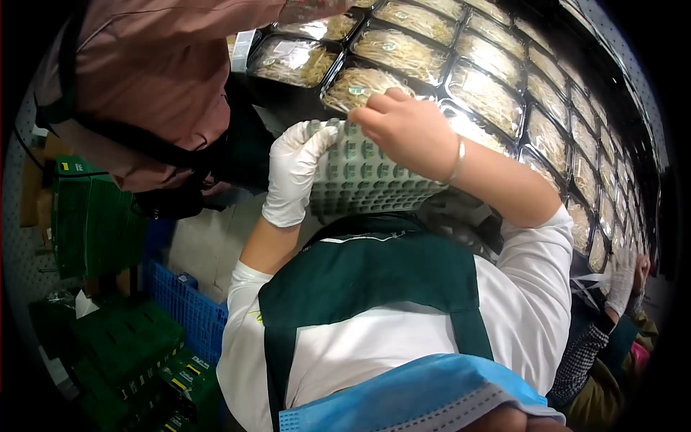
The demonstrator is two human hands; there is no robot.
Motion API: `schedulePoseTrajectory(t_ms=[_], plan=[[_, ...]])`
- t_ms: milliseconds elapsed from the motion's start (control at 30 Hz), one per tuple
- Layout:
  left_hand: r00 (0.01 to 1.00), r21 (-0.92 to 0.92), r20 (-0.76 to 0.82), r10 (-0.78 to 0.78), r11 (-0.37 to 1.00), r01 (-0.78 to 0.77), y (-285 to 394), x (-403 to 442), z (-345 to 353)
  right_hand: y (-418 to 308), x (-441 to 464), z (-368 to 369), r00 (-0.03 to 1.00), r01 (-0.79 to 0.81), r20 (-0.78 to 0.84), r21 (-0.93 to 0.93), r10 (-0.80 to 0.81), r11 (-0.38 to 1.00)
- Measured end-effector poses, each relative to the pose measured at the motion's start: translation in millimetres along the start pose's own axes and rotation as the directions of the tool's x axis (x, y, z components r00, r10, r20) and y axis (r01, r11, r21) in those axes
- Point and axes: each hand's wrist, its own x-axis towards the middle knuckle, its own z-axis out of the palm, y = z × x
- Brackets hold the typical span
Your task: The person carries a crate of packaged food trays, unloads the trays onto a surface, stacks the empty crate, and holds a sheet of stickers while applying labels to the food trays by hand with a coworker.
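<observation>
My left hand (294,169), in a white glove, pinches the upper left corner of a sheet of round green stickers (367,173). The sheet hangs in front of my dark green apron (374,277). My right hand (407,133), bare with a bracelet at the wrist, has its fingers curled together at the sheet's upper edge. Whatever lies between those fingertips is hidden. Just beyond them is a black tray of bean sprouts (345,90) under clear film, with a round green sticker on it.
Several more wrapped sprout trays (486,93) stand in rows across the table. A person in a pink top (158,93) is close on the left. Another person's gloved hand (620,281) is at the far right. Green crates (126,338) and a blue crate (183,306) sit at lower left.
</observation>
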Motion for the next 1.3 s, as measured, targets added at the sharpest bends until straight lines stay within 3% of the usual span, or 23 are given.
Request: schedulePoseTrajectory(t_ms=[167, 333, 467, 533, 567, 600, 633, 667, 700, 733, 767, 800, 833, 867, 900, 967, 1000, 1033, 1067, 1100, 1167, 1233, 1300], plan=[[0.999, -0.062, -0.053, 0.004, 0.998, -0.007, -12.0, 16.2, 12.7, 27.7, -1.9, 1.6, 0.998, 0.022, -0.062, 0.134, -0.014, 0.991], [0.997, -0.088, -0.073, -0.038, 0.996, 0.031, -12.2, 36.0, 39.7, 63.4, 0.8, 2.2, 0.951, 0.196, -0.249, 0.019, -0.185, 0.98], [0.985, -0.226, -0.076, -0.157, 0.965, 0.137, -15.0, 54.8, 55.7, 90.3, -3.0, 4.5, 0.909, 0.298, -0.311, 0.022, -0.276, 0.954], [0.962, -0.076, -0.232, -0.146, 0.988, 0.131, -11.0, 62.3, 61.3, 120.1, -4.8, 0.9, 0.929, 0.305, -0.265, 0.148, -0.259, 0.941], [0.953, -0.079, -0.269, -0.139, 0.989, 0.122, -17.8, 64.7, 55.8, 152.7, 0.4, -5.8, 0.971, 0.152, -0.201, 0.103, -0.129, 0.983], [0.943, -0.082, -0.306, -0.133, 0.99, 0.113, -23.7, 64.6, 45.4, 203.8, 15.1, -2.1, 0.959, -0.15, -0.16, 0.415, 0.234, 0.897], [0.942, -0.049, -0.306, -0.136, 0.991, 0.127, -22.5, 60.9, 39.8, 260.3, 30.9, -21.9, 0.753, -0.618, 0.118, 0.463, 0.647, 0.635], [0.94, -0.021, -0.309, -0.143, 0.989, 0.143, -22.3, 54.5, 35.3, 329.0, 31.1, -24.8, 0.674, -0.628, 0.047, 0.562, 0.737, 0.539], [0.926, 0.016, -0.348, -0.145, 0.987, 0.16, -18.9, 47.6, 34.4, 394.1, 29.3, -9.7, 0.544, -0.505, -0.098, 0.754, 0.833, 0.419], [0.911, 0.053, -0.387, -0.142, 0.983, 0.176, -13.6, 42.0, 34.6, 467.8, 18.7, 19.9, 0.345, -0.51, -0.065, 0.824, 0.936, 0.246], [0.972, 0.616, -0.149, 0.184, 0.786, -0.054, -8.6, 37.8, 31.0, 511.8, 7.6, 34.3, 0.309, -0.8, -0.086, 0.514, 0.947, 0.308], [0.921, 0.902, 0.232, 0.314, 0.284, -0.324, -4.7, 31.7, 24.9, 534.7, 2.8, 44.8, 0.287, -0.947, -0.118, 0.111, 0.95, 0.3], [0.962, 0.506, -0.273, 0.018, 0.853, 0.128, -20.9, 18.5, 4.6, 531.9, 6.6, 50.0, 0.289, -0.947, -0.108, 0.111, 0.951, 0.3], [0.915, 0.282, -0.397, -0.076, 0.938, 0.2, -14.8, 16.7, 12.0, 528.9, 10.1, 55.4, 0.202, -0.971, -0.128, 0.104, 0.971, 0.215], [0.928, 0.404, -0.372, -0.019, 0.897, 0.18, -11.2, 14.2, 13.3, 522.3, 14.3, 58.0, 0.114, -0.987, -0.149, 0.096, 0.982, 0.129], [0.937, 0.52, -0.349, 0.029, 0.838, 0.167, -6.9, 9.6, 12.5, 508.0, 21.5, 58.9, 0.106, -0.993, -0.112, 0.04, 0.988, 0.111], [0.973, 0.801, -0.157, 0.169, 0.598, 0.025, -5.4, 9.2, 10.4, 501.8, 25.1, 56.1, 0.092, -0.996, -0.091, -0.013, 0.992, 0.091], [0.97, 0.952, 0.079, 0.232, 0.271, -0.142, -3.4, 10.2, 9.7, 495.9, 28.0, 50.1, 0.076, -0.995, -0.075, -0.065, 0.994, 0.071], [0.97, 0.952, 0.078, 0.228, 0.273, -0.141, -1.5, 11.9, 15.5, 490.8, 28.6, 43.2, 0.057, -0.991, -0.061, -0.121, 0.996, 0.049], [0.971, 0.857, -0.135, 0.199, 0.516, 0.014, -0.8, 12.2, 25.9, 488.8, 26.3, 38.8, 0.036, -0.983, -0.048, -0.183, 0.998, 0.027], [0.956, 0.787, -0.233, 0.18, 0.613, 0.076, -3.8, 8.5, 23.9, 488.2, 13.8, 27.6, -0.052, -0.959, -0.086, -0.274, 0.995, -0.073], [0.956, 0.814, -0.213, 0.201, 0.579, 0.059, 3.1, 10.4, 31.9, 540.6, -31.8, 19.7, -0.006, -0.986, -0.222, -0.159, 0.975, -0.042], [0.887, 0.455, -0.449, 0.108, 0.882, 0.124, -3.7, 7.2, 40.6, 576.2, -81.6, -1.2, 0.06, -0.992, -0.245, 0.092, 0.968, 0.085]])
